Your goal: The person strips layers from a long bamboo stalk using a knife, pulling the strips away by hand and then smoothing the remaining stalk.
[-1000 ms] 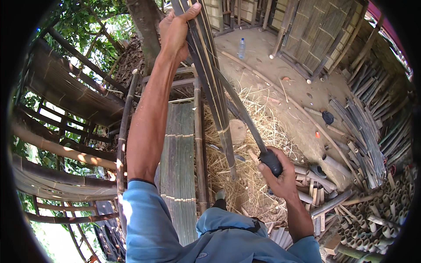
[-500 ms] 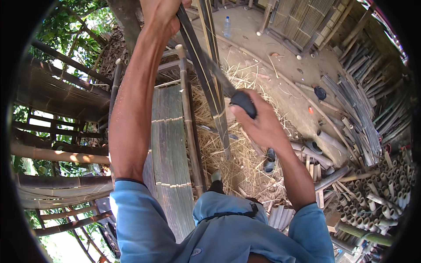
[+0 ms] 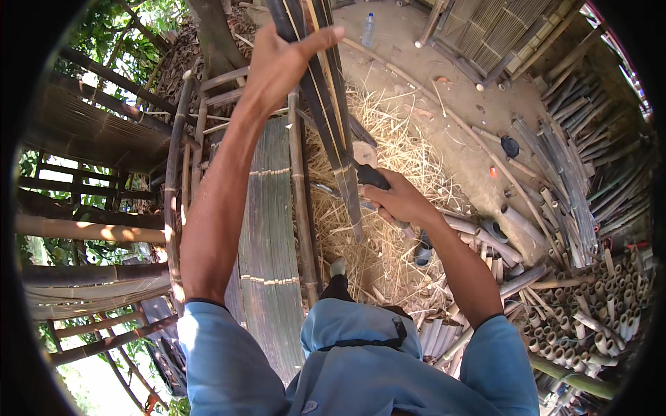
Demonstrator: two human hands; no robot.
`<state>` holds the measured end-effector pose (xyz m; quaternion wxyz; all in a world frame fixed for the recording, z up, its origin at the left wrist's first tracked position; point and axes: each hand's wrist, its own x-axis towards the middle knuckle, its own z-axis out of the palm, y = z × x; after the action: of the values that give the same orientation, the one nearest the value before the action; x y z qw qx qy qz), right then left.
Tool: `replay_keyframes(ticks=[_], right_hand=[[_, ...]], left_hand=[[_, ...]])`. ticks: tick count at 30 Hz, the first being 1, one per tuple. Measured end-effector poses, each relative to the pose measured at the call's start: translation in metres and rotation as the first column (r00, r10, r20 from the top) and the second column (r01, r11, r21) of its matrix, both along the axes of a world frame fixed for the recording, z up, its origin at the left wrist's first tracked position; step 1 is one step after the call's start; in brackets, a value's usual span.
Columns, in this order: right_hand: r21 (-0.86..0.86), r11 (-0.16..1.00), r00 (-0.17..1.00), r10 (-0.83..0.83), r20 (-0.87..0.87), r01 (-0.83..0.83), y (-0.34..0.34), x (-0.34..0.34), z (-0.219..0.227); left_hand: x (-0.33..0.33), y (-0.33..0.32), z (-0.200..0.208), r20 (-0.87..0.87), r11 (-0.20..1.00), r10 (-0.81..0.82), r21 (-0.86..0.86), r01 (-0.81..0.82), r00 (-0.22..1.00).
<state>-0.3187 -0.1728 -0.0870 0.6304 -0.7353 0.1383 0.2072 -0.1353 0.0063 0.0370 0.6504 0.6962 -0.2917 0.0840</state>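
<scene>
Carefully: left hand point(image 3: 277, 66) gripping bamboo strips point(image 3: 326, 104) high, right hand point(image 3: 395, 201) closed on knife handle point(image 3: 372, 177) — blade away from fingers.

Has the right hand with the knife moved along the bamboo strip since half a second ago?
Yes. The right hand and knife sit lower on the bamboo strip, farther from the left hand gripping its top.

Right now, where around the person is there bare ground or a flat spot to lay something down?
Bare dirt floor lies beyond the straw pile, near the plastic bottle. The slatted bamboo bench beside the left hand's arm is flat and free. Crowded: cut bamboo tubes to the right, and straw under the right hand.
</scene>
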Motion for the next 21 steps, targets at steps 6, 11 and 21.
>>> replay_keyframes(ticks=[6,11,21], right_hand=[[0.092,0.996,1.000,-0.005,-0.025,0.007,0.004,0.013,-0.015],[-0.187,0.976,0.992,0.097,-0.075,-0.110,-0.003,0.021,-0.004],[-0.592,0.804,0.977,0.165,0.132,-0.056,-0.003,-0.019,0.006]], left_hand=[[-0.001,0.007,-0.018,-0.168,0.998,-0.027,-0.054,0.018,0.985],[0.019,0.013,-0.043,-0.167,0.841,-0.414,-0.447,0.305,0.895],[0.042,-0.018,-0.203,-0.033,0.958,0.056,0.285,-0.044,0.998]])
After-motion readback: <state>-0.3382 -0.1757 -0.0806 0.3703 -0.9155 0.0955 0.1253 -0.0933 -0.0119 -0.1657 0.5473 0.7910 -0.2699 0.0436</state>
